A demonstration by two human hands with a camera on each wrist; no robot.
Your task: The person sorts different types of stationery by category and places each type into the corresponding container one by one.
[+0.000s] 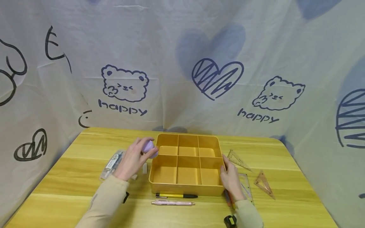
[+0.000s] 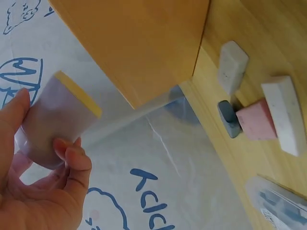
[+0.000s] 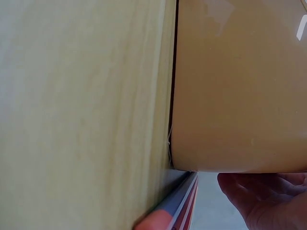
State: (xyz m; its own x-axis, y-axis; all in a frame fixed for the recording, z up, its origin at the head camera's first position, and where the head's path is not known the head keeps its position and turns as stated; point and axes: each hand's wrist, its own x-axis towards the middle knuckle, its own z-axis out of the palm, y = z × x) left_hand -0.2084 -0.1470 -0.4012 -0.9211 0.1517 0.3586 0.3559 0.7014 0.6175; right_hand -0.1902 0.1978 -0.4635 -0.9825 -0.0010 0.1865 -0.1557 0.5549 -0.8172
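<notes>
In the head view my left hand (image 1: 133, 159) is raised beside the back left corner of a yellow six-compartment organizer box (image 1: 188, 189). It holds a small lilac rounded object (image 1: 148, 146) between thumb and fingers. The left wrist view shows that object (image 2: 60, 122) with a yellow band along one flat edge; its exact kind is unclear. My right hand (image 1: 231, 180) grips the box's right wall, thumb at the rim. In the right wrist view, fingers (image 3: 240, 191) lie against the box's side, partly hidden by it. The compartments hold nothing visible.
Erasers (image 2: 283, 115) and a clear plastic pack (image 1: 112, 164) lie left of the box. A yellow-black pen (image 1: 176, 195) and a pink pen (image 1: 173, 203) lie in front. Set squares (image 1: 265, 184) are at the right. A black-and-yellow item (image 1: 230, 221) sits near the front.
</notes>
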